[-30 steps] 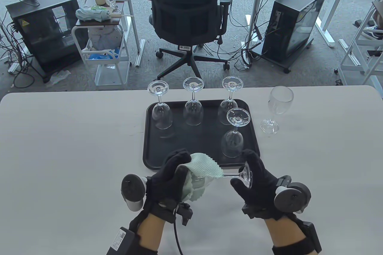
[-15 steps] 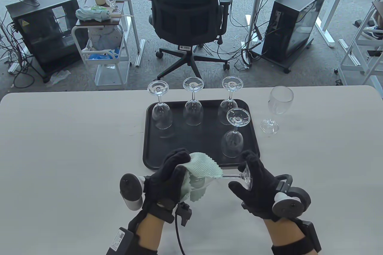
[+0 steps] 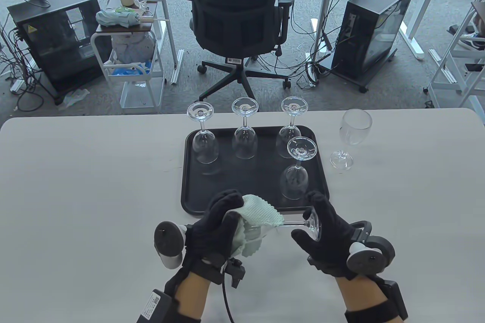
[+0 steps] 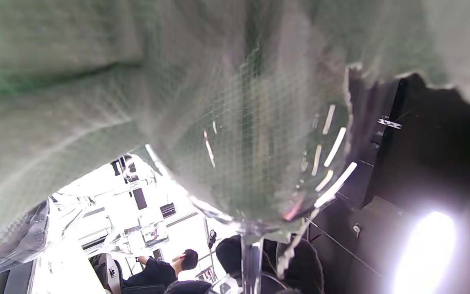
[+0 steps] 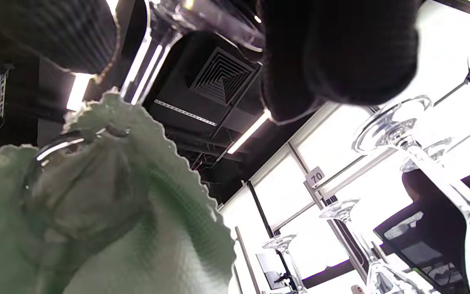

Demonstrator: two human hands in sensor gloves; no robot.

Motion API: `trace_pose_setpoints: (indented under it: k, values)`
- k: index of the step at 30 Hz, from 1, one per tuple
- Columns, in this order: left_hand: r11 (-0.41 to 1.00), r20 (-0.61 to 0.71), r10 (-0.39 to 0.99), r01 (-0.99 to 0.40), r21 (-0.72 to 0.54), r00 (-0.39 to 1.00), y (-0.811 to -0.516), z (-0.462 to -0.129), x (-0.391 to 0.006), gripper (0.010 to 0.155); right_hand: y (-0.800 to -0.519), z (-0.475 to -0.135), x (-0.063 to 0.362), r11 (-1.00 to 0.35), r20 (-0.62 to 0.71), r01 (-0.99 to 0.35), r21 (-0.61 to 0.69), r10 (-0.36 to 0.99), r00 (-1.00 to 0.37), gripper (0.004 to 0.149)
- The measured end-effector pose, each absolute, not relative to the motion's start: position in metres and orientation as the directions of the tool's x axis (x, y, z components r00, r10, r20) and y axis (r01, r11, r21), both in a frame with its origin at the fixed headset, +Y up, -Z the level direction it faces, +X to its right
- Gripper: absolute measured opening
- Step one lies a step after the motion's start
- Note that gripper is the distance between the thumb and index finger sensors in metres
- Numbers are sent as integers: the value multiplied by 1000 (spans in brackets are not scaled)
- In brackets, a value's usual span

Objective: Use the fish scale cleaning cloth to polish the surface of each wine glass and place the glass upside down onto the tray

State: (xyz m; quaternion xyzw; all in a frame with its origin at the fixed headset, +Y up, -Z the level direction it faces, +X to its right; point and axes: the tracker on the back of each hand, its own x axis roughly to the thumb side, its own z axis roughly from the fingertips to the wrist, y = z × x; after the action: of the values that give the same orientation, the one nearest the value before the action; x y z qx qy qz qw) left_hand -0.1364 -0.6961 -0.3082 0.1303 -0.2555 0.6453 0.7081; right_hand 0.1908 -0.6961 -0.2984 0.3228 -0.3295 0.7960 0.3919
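The left hand (image 3: 212, 228) has its grip closed round a pale green fish scale cloth (image 3: 257, 220), which is wrapped over the bowl of a wine glass (image 3: 299, 223) held on its side above the near part of the desk (image 3: 83, 194); the stem runs to the right, where the right hand (image 3: 322, 236) has its grip closed on the foot of the glass, thumb on the near side and fingers curled over the far side; in the left wrist view the cloth (image 4: 157, 102) fills most of the frame, with the bowl seen through its weave and the stem (image 4: 251, 261) pointing down.

Just beyond the hands lies a black tray (image 3: 193, 194); four glasses stand upside down on it, three in a far row, left (image 3: 204, 137), middle (image 3: 245, 131) and right (image 3: 291, 130), and a fourth (image 3: 297, 171) nearer on the right side; one more glass (image 3: 350, 137) stands upright on the desk just right of the tray, apart from it.
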Motion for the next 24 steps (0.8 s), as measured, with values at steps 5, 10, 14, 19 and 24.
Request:
trace_pose_setpoints:
  k: [5, 10, 14, 19, 24]
  values:
    - [222, 619, 778, -969, -106, 110, -687, -304, -137, 60, -702, -308, 189, -353, 482, -935, 30, 825, -296, 80]
    - [176, 591, 804, -975, -135, 63, -688, -308, -141, 58, -692, -300, 189, -480, 700, -865, -148, 567, -434, 88]
    - [81, 462, 886, -965, -248, -44, -697, -313, -139, 58, -686, -294, 190, -530, 779, -790, -308, 336, -529, 95]
    - [141, 600, 800, -979, -144, 27, -692, -307, -134, 59, -690, -303, 193, -433, 649, -895, -104, 653, -391, 82]
    - [165, 604, 795, -979, -121, 59, -689, -306, -138, 57, -691, -303, 191, -460, 671, -885, -65, 636, -380, 91]
